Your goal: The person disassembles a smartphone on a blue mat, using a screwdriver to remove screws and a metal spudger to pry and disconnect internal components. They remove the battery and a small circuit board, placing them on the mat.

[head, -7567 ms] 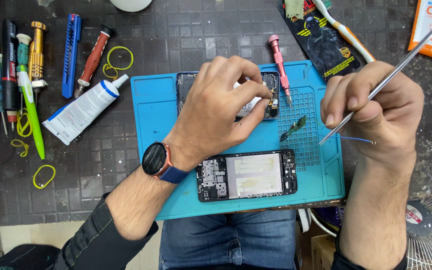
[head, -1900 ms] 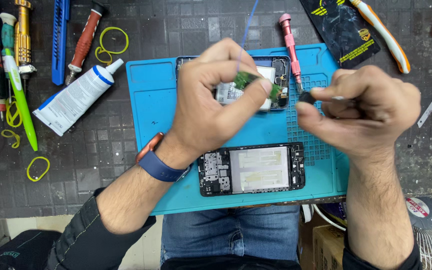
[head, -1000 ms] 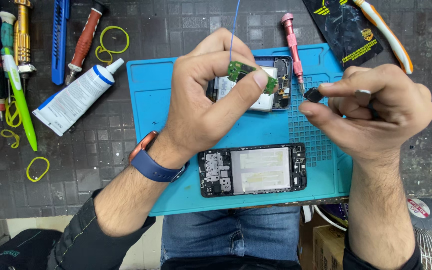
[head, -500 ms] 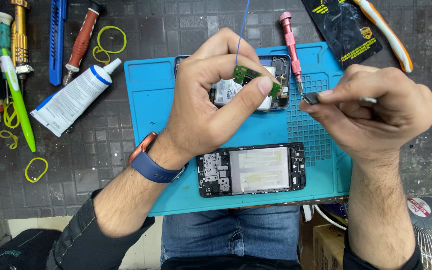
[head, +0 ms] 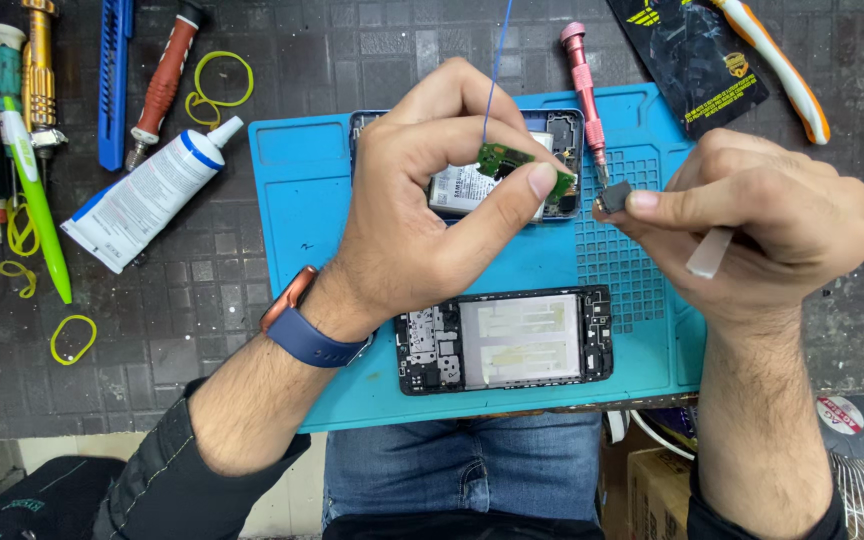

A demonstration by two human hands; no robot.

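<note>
The dark gridded bench (head: 252,330) carries my blue mat (head: 292,180), whose near edge hangs over my knees; bare mat lies left of my left hand (head: 422,210). Tools crowd the far left. My left fingers (head: 542,182) are pinched on a small green circuit board (head: 500,158), held above the opened phone body (head: 562,150), long axis running left to right, blue wire (head: 495,70) rising away. My right hand (head: 762,220) grips a small dark part (head: 614,197) just beside it. The screen frame (head: 505,338) lies lengthwise nearer me
</note>
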